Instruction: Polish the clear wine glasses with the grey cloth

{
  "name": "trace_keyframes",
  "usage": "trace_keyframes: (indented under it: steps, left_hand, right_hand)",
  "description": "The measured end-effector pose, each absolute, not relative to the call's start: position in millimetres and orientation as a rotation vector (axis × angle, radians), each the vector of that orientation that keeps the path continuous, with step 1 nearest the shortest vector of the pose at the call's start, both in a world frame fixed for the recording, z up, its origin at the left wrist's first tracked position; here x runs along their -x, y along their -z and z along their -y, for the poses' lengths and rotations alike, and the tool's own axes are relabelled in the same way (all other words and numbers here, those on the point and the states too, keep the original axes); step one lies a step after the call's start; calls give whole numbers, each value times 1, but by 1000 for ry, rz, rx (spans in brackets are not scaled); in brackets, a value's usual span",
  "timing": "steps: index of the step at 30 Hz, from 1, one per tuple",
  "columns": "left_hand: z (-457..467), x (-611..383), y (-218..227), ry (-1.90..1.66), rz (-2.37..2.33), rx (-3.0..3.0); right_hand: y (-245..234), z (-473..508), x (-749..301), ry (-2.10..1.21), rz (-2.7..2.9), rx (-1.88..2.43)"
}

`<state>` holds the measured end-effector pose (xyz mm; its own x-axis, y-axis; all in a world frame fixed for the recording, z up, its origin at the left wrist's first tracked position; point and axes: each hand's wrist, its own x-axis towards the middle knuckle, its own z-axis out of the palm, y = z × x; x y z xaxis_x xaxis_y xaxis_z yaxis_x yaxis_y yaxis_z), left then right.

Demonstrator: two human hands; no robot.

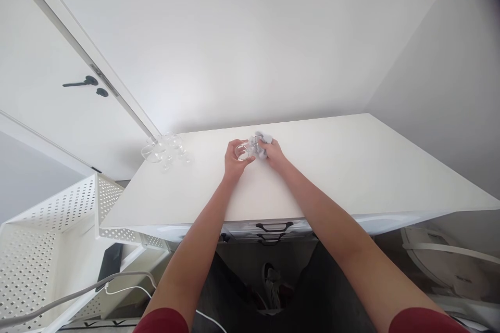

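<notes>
My left hand point(233, 164) is curled around a clear drinking glass point(242, 153), held on its side above the white dresser top point(312, 166). Bunched in my right hand point(275, 156) is a light grey cloth point(261, 140), pressed against the glass's right end. The cloth and fingers hide that end, so I cannot tell its full shape. Several clear stemmed glasses point(162, 150) stand close together at the dresser's far left corner, apart from both hands.
A wall runs behind the dresser, and a door with a black handle point(80, 82) is at the left. Below left stands a white perforated shelf unit point(74, 205) with a grey cable point(74, 296) across it. Black drawer handles point(274, 227) stick out in front.
</notes>
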<state>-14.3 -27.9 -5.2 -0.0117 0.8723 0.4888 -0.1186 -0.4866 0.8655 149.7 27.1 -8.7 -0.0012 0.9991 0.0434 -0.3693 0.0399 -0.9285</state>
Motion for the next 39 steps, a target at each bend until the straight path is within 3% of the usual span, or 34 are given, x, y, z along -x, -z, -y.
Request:
trace_keyframes:
  steps: [5, 10, 23, 30, 39]
  left_hand:
    - [30, 12, 3, -1597, -825, -1464]
    - [30, 11, 2, -1602, -838, -1465]
    - [32, 12, 1, -1651, -904, -1395]
    - [31, 12, 1, -1667, -864, -1403]
    - [32, 8, 0, -1638, -830, -1504]
  right_hand:
    - [12, -27, -151, -957, 1112, 1008]
    - [11, -27, -155, -825, 1102, 1090]
    - [11, -30, -152, -1020, 893, 1005]
    - [11, -29, -147, -1424, 969, 812]
    - [14, -31, -150, -1036, 1181, 1078]
